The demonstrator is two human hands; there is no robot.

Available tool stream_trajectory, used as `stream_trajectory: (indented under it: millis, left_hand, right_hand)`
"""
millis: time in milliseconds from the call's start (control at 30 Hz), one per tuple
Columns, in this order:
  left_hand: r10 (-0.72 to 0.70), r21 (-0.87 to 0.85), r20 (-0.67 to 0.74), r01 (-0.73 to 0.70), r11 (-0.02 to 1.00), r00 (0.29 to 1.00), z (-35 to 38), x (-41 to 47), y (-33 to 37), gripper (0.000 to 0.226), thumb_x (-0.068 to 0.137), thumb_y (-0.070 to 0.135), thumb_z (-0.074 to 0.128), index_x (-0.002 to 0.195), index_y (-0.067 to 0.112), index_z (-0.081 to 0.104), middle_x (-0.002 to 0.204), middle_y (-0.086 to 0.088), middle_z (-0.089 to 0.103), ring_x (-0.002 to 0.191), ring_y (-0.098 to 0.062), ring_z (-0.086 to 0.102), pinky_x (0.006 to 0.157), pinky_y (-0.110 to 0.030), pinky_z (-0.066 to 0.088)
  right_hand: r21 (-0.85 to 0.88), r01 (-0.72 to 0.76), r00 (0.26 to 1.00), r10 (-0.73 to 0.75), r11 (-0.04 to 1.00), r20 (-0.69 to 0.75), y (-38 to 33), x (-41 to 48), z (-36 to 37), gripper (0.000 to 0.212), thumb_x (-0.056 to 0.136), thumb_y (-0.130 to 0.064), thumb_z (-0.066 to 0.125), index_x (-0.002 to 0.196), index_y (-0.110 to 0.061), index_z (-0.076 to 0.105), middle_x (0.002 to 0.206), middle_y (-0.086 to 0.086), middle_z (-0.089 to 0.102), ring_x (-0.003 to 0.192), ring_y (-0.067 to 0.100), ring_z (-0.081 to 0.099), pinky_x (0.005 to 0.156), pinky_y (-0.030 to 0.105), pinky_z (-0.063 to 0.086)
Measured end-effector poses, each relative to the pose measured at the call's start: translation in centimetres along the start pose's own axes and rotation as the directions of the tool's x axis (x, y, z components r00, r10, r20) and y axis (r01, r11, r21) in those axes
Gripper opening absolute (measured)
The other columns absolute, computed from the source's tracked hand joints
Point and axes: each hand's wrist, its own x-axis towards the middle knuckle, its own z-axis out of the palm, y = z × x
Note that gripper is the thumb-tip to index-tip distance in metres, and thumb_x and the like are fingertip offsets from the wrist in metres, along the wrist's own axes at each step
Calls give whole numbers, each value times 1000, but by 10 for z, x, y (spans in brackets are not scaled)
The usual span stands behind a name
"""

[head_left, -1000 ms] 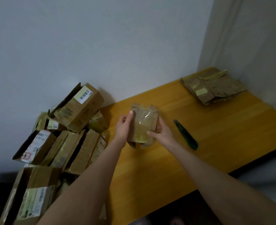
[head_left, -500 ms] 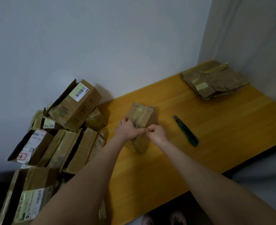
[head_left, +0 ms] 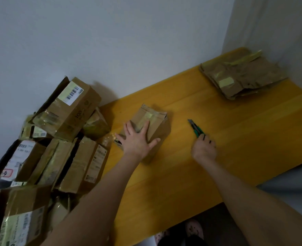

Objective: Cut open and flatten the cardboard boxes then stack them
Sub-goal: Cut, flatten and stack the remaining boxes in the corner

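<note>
A small taped cardboard box (head_left: 153, 121) lies on the yellow wooden table (head_left: 235, 139). My left hand (head_left: 137, 139) presses flat on its top with fingers spread. To its right, my right hand (head_left: 203, 148) curls its fingers round the handle end of a green utility knife (head_left: 195, 128), whose blade end points away from me along the table. A stack of flattened cardboard boxes (head_left: 242, 77) sits at the table's far right corner.
A heap of several unflattened cardboard boxes (head_left: 57, 139) with labels and tape fills the left side against the wall. The white wall runs behind the table. Slippered feet (head_left: 192, 229) show below the table's near edge.
Both hands were on the box, held upright. Now the box lies on the table under my left palm, and my right hand has moved right onto the knife.
</note>
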Motion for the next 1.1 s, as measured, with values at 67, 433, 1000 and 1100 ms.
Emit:
stream_trajectory:
  millis: [67, 433, 1000, 1100]
  left_hand:
    - [22, -30, -12, -22, 999, 1000, -4, 0, -5, 74, 82, 79, 33, 147, 48, 16, 154, -19, 3, 145, -37, 1, 108, -70, 4]
    - [425, 220, -14, -412, 884, 905, -37, -9, -66, 115, 71, 68, 63, 150, 36, -13, 150, -22, 12, 139, -38, 22, 116, -49, 16]
    - [264, 189, 94, -278, 942, 960, -39, -21, -50, 125, 66, 61, 74, 153, 14, -1, 156, -10, 13, 144, -30, 12, 118, -51, 12]
    - [270, 160, 105, -284, 945, 957, -34, -21, -49, 127, 65, 61, 77, 153, 15, -1, 157, -9, 12, 144, -30, 13, 119, -48, 11]
  right_hand:
    - [-5, 14, 999, -14, 1000, -50, -1, -2, 3, 47, 100, -14, 36, 145, -7, 25, 151, 11, 29, 135, 32, 31, 103, 42, 39]
    - [663, -120, 966, -68, 739, 250, -30, -28, 2, 29, 92, -14, 61, 118, -1, 56, 108, 14, 62, 94, 28, 61, 69, 33, 46]
    - [554, 350, 917, -397, 755, -39, -35, -80, -47, 35, 97, -40, 50, 126, -20, 52, 108, -1, 62, 98, 22, 62, 75, 34, 53]
    - [417, 399, 907, -419, 816, -49, -27, -89, -43, 43, 95, -41, 52, 136, -30, 46, 108, -2, 65, 91, 19, 64, 72, 36, 56]
